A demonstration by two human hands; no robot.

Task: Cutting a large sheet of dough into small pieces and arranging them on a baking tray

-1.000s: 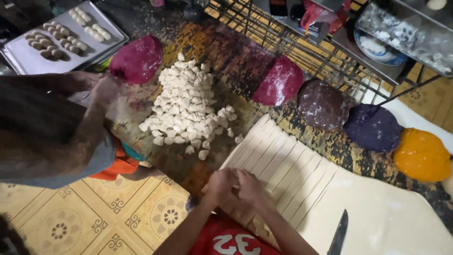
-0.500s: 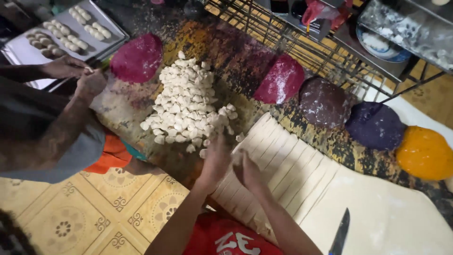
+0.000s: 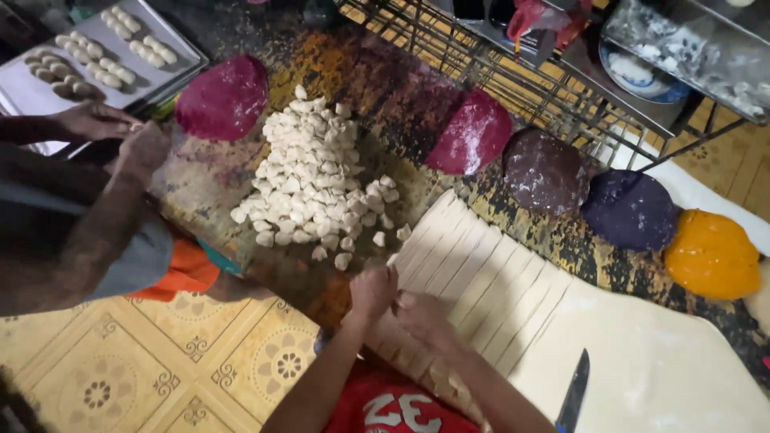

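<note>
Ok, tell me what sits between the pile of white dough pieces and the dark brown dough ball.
In the head view, a magenta dough ball lies between the pile of white dough pieces and the dark brown dough ball.

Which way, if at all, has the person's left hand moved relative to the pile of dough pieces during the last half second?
Yes. The left hand has drawn back from the pile of dough pieces toward the person's body, and is now at the near ends of the dough strips.
</note>
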